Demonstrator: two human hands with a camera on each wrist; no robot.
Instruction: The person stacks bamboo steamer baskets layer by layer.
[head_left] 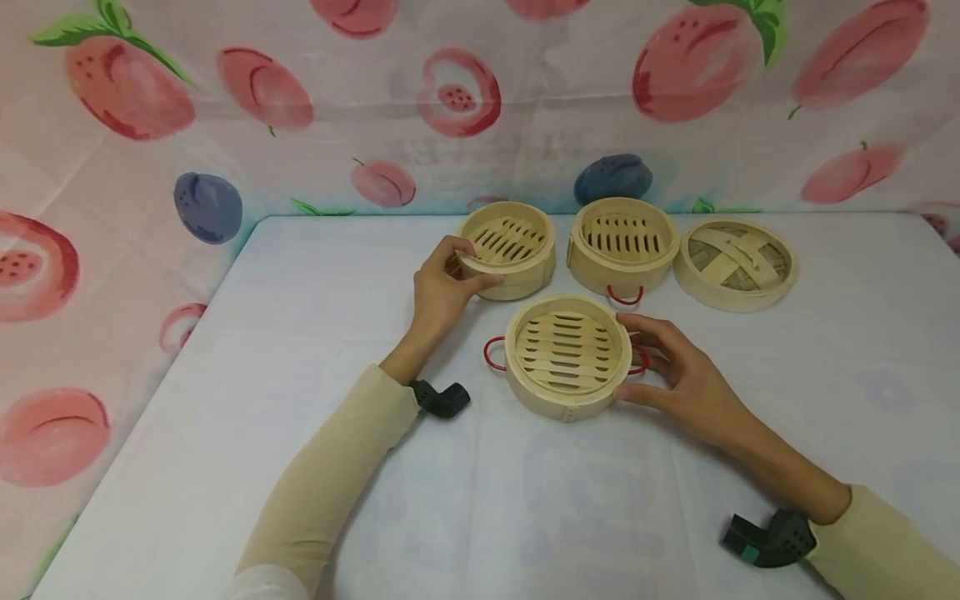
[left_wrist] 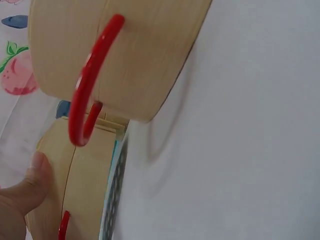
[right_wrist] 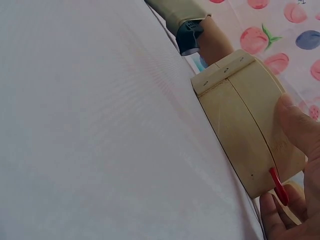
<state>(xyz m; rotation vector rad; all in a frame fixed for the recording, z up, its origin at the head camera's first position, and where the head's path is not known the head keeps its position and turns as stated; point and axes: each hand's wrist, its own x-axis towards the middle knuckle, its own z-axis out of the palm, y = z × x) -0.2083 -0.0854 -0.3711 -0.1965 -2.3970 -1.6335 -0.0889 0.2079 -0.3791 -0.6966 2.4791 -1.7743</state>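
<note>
Toward the far edge of the bench [head_left: 525, 517], near its middle, we have two small bamboo baskets in our grasp. Our hands are well apart: the left hand [head_left: 442, 283] grips the rear-left basket [head_left: 510, 250], thumb along the front wall, while the right hand [head_left: 686, 371] curls about the right side of the front basket [head_left: 567, 350], which sits nearer us. Beside the rear-left one, along the far edge, stand a third basket [head_left: 624, 242] and, nearer the right corner, a woven lid [head_left: 738, 262].

We judge both gripped baskets light, with stiff walls that should keep their round shape under a moderate squeeze. The bamboo looks dry and smooth, so a slight slip seems possible, though not a serious one. The thin slats look the most fragile part; we would press nothing there. The wall, pinched at opposite sides, offers the surest hold. The red loop [left_wrist: 82, 95] stands out from the side but looks better suited to steadying than to bearing weight.
</note>
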